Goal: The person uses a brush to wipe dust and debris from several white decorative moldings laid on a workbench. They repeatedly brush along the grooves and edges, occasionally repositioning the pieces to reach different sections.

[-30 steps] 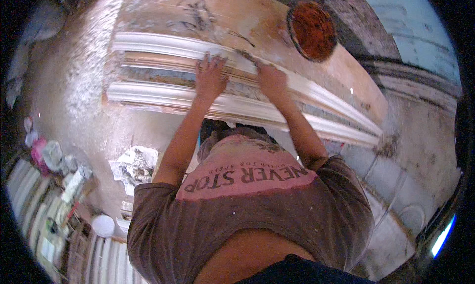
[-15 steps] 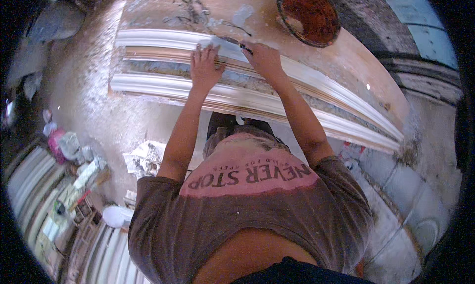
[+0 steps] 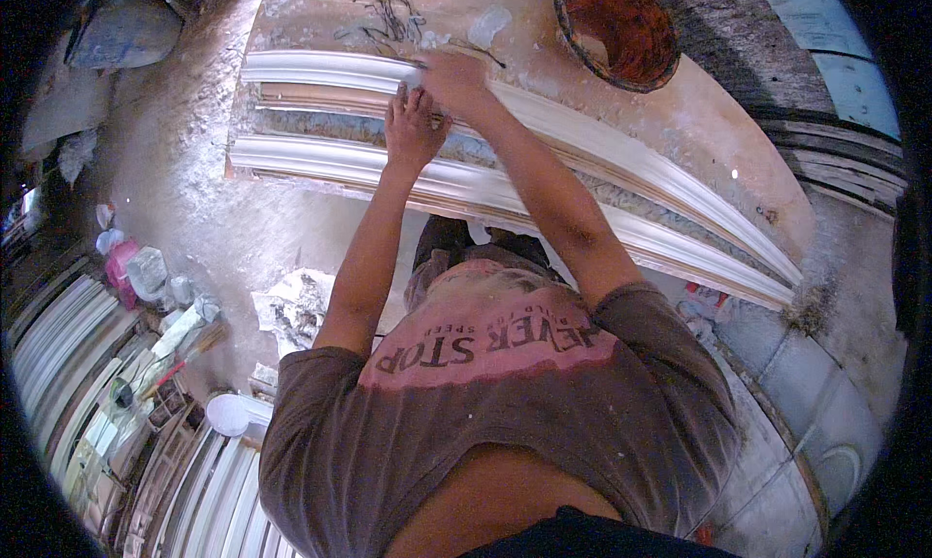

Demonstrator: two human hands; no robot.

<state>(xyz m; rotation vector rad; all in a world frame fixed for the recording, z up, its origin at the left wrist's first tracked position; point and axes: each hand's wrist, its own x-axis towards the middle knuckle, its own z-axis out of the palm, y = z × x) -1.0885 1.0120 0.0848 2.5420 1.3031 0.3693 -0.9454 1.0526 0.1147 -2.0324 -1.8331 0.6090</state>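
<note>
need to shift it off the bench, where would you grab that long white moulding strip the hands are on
Probably by its long edges near mid-length, from the person's side of the bench. The white moulding strip lies flat and is long and narrow, so one end alone would likely let it sag. The left hand and right hand rest close together on its left part; spreading them wider looks safer.

A plaster workshop, by all signs. Long white moulded strips (image 3: pixel 544 184) laid out on a dusty, stained workbench (image 3: pixel 699 140), with a crusted orange bucket (image 3: pixel 621 29) standing on the far side. More finished white mouldings (image 3: pixel 58 335) stacked side by side on the floor at the left. Bare floor (image 3: pixel 184 189) caked in white dust, with crumpled paper (image 3: pixel 291 305) and bags (image 3: pixel 136 267) lying about.
</note>
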